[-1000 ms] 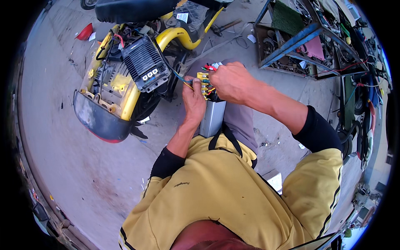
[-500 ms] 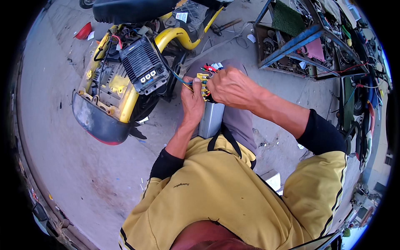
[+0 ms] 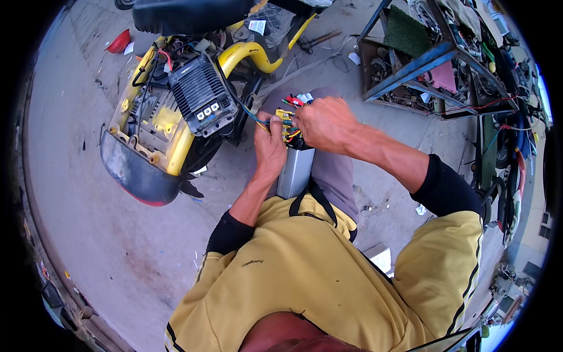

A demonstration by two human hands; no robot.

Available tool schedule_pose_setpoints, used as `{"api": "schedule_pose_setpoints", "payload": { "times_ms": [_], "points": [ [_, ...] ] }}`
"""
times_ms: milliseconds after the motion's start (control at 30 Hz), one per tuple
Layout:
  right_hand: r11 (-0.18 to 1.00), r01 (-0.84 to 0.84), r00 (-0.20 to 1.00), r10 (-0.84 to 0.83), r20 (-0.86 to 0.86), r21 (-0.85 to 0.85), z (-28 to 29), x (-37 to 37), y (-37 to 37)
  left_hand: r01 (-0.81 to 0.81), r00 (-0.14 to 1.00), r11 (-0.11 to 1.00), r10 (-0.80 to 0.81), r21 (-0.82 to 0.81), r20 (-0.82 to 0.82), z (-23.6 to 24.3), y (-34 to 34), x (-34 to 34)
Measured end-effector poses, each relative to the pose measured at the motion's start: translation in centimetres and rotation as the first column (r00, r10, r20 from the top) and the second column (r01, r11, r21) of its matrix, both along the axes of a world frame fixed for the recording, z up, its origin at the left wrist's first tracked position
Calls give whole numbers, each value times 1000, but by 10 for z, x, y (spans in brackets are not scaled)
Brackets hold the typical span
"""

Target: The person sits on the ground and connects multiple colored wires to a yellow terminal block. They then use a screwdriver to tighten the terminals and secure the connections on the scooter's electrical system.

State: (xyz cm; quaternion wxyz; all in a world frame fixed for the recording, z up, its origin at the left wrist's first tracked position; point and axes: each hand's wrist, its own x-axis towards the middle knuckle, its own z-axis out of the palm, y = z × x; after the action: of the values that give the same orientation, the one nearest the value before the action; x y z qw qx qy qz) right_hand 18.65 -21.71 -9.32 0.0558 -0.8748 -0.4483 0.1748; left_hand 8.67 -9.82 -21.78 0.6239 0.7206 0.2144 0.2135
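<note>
A silver finned metal box point(image 3: 296, 172) lies on my lap, with a yellow terminal block point(image 3: 285, 114) at its far end. My left hand point(image 3: 270, 149) is closed at the block's left side, thumb pressed over blue and orange wires point(image 3: 253, 115). Those wires run left toward a black finned controller box point(image 3: 202, 91) on a yellow vehicle frame. Close against the block's right side, my right hand point(image 3: 329, 124) is curled shut; its fingertips and whatever they pinch are hidden. Red and white connectors point(image 3: 296, 100) stick out just beyond the block.
The partly stripped yellow vehicle point(image 3: 179, 154) stands at the left, its black seat point(image 3: 187, 14) at the back. A hammer point(image 3: 319, 40) and a red bowl-shaped piece point(image 3: 119, 41) lie on the concrete floor. At the right is a metal rack point(image 3: 410, 69) filled with parts.
My right hand has turned slightly and dropped a little, baring more of the orange wires and the connectors. My left hand stays at the terminal block, its thumb slightly lower.
</note>
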Motion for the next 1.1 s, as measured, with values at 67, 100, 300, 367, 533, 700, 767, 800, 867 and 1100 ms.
{"api": "schedule_pose_setpoints", "payload": {
  "times_ms": [67,100,300,367,533,700,767,800,867,1100],
  "points": [
    [999,35,999,-35,-16,13,-1,-1,0,-3,1000,1000,3,-5,12,-3,0,0],
    [998,52,998,-52,-24,19,-2,-1,0,0,1000,1000,0,-9,17,-3,1,0],
    [988,151,986,-149,-70,25,-10,0,-1,33,999,999,-33,8,9,3,1,-3],
    [985,169,980,-164,-109,37,-10,1,0,31,999,999,-32,12,14,3,3,-4],
    [998,20,1000,-20,12,62,3,3,-9,61,998,995,-61,-82,-1,-1,4,-4],
    [985,-162,960,143,242,62,10,-10,-30,13,1000,1000,-13,13,28,-6,6,-3],
    [979,-185,954,161,252,79,-1,-14,-31,18,1000,1000,-18,23,20,-1,5,-2],
    [976,-198,951,170,257,87,-6,-16,-31,21,999,1000,-21,7,31,-3,4,-2],
    [964,-233,934,186,304,125,-10,-19,-30,20,998,1000,-19,-16,52,-6,4,-2],
    [876,-480,700,414,582,-46,-6,-31,-22,17,998,1000,-16,-20,64,-3,4,-2]
  ]
}}
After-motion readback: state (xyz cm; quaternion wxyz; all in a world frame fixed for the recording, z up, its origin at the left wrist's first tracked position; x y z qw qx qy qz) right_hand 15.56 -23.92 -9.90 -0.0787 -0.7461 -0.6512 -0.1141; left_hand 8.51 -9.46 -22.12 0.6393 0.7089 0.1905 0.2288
